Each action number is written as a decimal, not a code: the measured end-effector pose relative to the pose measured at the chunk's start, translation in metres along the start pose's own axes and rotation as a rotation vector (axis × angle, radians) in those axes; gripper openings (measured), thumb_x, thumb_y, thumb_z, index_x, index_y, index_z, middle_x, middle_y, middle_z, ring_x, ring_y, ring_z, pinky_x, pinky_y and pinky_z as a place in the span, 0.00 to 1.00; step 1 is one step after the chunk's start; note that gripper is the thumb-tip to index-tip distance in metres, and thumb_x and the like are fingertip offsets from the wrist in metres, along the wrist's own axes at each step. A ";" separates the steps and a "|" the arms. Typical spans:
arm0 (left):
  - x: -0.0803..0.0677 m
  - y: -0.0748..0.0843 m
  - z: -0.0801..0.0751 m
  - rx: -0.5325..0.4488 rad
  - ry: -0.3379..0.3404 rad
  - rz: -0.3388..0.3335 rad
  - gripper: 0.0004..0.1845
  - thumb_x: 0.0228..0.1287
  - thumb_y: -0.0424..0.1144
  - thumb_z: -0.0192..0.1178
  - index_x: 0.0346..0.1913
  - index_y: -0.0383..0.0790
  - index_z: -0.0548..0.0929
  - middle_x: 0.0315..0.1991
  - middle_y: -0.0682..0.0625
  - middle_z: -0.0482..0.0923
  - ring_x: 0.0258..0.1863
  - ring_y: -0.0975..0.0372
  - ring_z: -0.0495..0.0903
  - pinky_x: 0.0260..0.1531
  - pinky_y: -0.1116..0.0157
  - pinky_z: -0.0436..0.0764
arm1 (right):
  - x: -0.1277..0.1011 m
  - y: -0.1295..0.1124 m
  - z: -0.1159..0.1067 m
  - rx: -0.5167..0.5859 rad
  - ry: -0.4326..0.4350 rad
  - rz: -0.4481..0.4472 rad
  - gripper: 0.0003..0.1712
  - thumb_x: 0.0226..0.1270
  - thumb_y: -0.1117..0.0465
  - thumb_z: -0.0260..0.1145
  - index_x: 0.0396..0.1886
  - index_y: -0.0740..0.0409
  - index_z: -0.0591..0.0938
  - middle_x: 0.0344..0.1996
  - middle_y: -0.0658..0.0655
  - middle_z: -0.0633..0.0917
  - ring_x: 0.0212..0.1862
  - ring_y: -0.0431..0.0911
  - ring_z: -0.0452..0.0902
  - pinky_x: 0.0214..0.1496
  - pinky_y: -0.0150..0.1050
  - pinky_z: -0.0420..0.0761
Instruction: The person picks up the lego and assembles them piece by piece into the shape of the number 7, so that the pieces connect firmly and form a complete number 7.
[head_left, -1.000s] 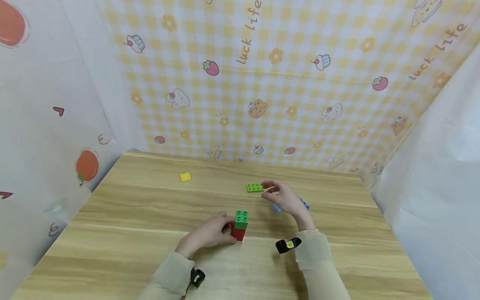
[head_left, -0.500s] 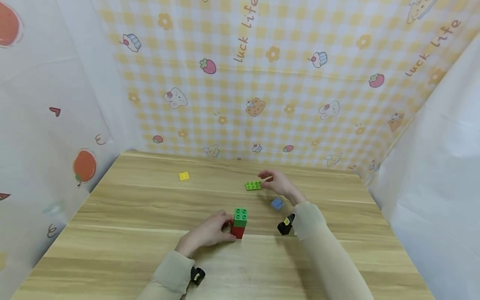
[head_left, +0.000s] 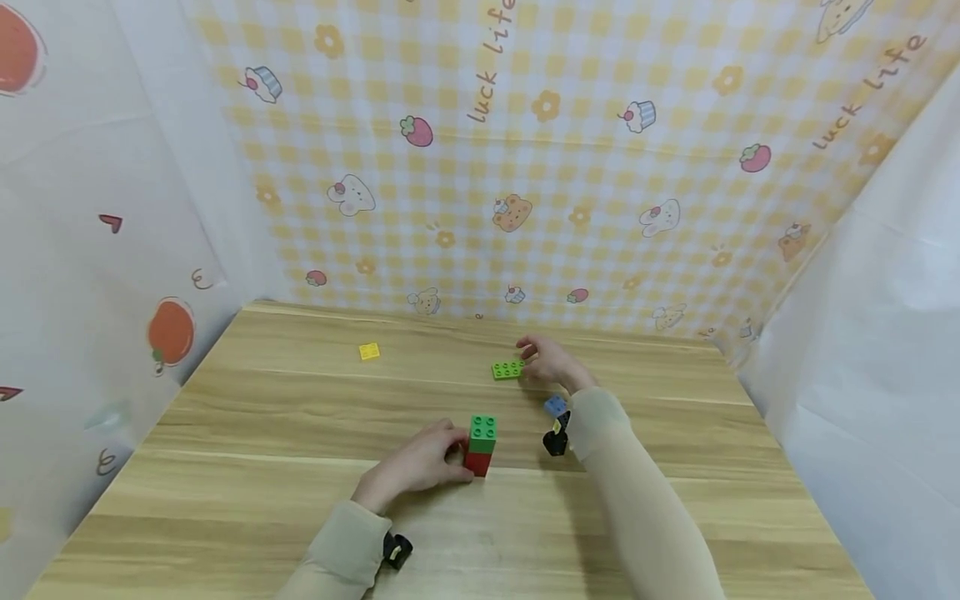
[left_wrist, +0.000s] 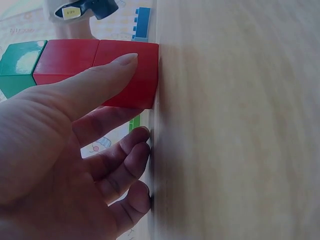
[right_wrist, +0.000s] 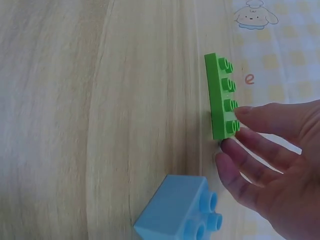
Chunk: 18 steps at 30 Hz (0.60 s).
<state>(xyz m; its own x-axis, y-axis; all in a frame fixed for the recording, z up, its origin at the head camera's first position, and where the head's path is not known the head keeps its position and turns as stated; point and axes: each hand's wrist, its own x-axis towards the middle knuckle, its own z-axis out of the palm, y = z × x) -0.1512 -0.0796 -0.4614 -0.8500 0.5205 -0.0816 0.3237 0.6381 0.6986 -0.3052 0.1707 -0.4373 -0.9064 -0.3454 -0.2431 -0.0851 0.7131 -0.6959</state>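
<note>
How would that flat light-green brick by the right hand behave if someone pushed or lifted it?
The flat green brick looks like rigid plastic, so it probably stays stiff. Lying low and flat on the wooden table, it likely slides rather than tips or rolls. Being thin, it is probably light for the right hand to lift.

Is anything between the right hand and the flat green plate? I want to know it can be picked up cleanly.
Nothing visible does. The right hand already has its fingertips at the near end of the flat green plate. The light blue brick lies off to one side.
</note>
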 end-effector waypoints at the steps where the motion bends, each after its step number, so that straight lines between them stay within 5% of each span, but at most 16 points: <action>1: 0.000 0.000 0.000 0.003 -0.001 0.001 0.21 0.58 0.44 0.71 0.54 0.44 0.82 0.39 0.53 0.72 0.37 0.60 0.67 0.37 0.61 0.69 | 0.001 0.000 0.001 -0.010 -0.004 0.012 0.31 0.60 0.76 0.65 0.65 0.64 0.71 0.57 0.65 0.76 0.56 0.57 0.73 0.52 0.46 0.77; 9: 0.002 -0.003 0.003 0.012 -0.008 -0.010 0.21 0.59 0.45 0.71 0.54 0.46 0.82 0.39 0.54 0.71 0.37 0.62 0.68 0.38 0.62 0.70 | 0.004 0.003 0.006 -0.092 -0.022 0.032 0.32 0.51 0.75 0.69 0.59 0.60 0.76 0.53 0.61 0.76 0.53 0.54 0.72 0.57 0.49 0.71; 18: 0.003 -0.004 0.003 0.009 -0.005 -0.007 0.22 0.59 0.45 0.71 0.55 0.45 0.81 0.39 0.54 0.70 0.37 0.62 0.67 0.37 0.63 0.69 | 0.006 0.005 0.007 -0.137 -0.005 0.014 0.22 0.58 0.69 0.72 0.53 0.64 0.80 0.45 0.58 0.78 0.47 0.51 0.72 0.54 0.46 0.73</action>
<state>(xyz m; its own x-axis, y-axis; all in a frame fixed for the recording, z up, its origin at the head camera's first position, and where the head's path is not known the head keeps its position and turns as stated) -0.1539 -0.0785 -0.4666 -0.8501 0.5189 -0.0905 0.3212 0.6468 0.6917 -0.3082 0.1679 -0.4476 -0.9061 -0.3371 -0.2557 -0.1283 0.7948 -0.5932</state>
